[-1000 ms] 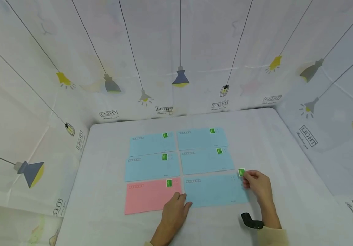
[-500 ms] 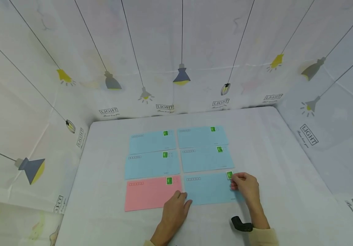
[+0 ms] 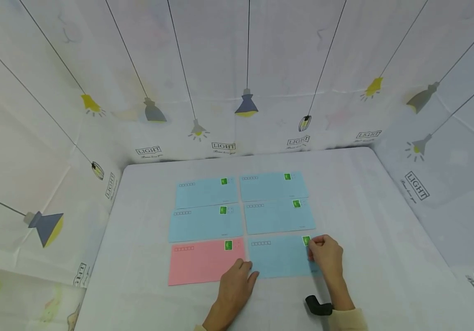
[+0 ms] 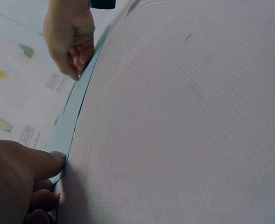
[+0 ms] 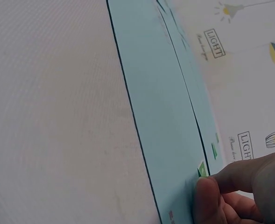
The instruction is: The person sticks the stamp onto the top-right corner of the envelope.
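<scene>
A small green stamp (image 3: 306, 241) is pinched between the thumb and fingers of my right hand (image 3: 328, 257), at the top right corner of the front right blue envelope (image 3: 278, 262). The right wrist view shows that stamp (image 5: 202, 169) tilted, with one edge at my fingertips. My left hand (image 3: 235, 286) rests across the gap between this envelope and the pink envelope (image 3: 197, 266). In the left wrist view its thumb (image 4: 51, 162) presses on the blue envelope's near edge. The pink envelope bears a green stamp near its top right corner.
Several more blue envelopes, such as the back left one (image 3: 205, 193), lie behind in two columns, each with a green stamp. They lie on a white-covered table (image 3: 138, 230). A lamp-printed curtain (image 3: 278, 55) encloses its back and sides. A black device (image 3: 317, 307) sits at my right wrist.
My right hand has carried the stamp leftward from beyond the envelope's right edge to its top right corner, moving slightly down at the end. My left hand has stayed in place.
</scene>
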The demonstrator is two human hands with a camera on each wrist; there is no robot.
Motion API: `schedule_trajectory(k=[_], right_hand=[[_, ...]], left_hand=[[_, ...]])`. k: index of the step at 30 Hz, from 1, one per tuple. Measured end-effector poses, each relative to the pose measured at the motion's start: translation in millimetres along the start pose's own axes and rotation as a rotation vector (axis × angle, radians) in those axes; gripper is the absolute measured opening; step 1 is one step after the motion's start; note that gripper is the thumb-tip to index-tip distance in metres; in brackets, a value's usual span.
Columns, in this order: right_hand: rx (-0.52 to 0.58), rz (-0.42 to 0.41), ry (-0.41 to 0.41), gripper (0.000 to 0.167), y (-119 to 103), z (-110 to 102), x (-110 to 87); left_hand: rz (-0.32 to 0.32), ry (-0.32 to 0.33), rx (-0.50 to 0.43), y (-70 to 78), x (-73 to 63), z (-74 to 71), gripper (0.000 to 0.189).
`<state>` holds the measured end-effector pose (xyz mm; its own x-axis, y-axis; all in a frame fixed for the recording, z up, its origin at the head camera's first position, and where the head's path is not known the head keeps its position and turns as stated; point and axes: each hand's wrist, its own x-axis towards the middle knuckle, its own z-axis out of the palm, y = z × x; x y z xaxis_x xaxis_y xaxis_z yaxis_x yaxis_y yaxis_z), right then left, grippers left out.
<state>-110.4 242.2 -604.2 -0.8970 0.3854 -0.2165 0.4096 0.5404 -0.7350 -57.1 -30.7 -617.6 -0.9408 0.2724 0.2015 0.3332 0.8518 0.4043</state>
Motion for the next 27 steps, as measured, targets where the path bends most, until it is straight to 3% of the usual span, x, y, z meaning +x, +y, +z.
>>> schedule_trajectory(k=[16,27], right_hand=[[-0.019,-0.031,0.043,0.019,-3.2,5.5,-1.7],[0.007,-0.034,0.064,0.024,-0.7,-0.2,-7.3]], left_hand=[[-0.029,-0.02,-0.001,0.1,1.0,1.5,0.029],[-0.035,-0.046,0.012,-0.2,-5.4,3.6,0.03]])
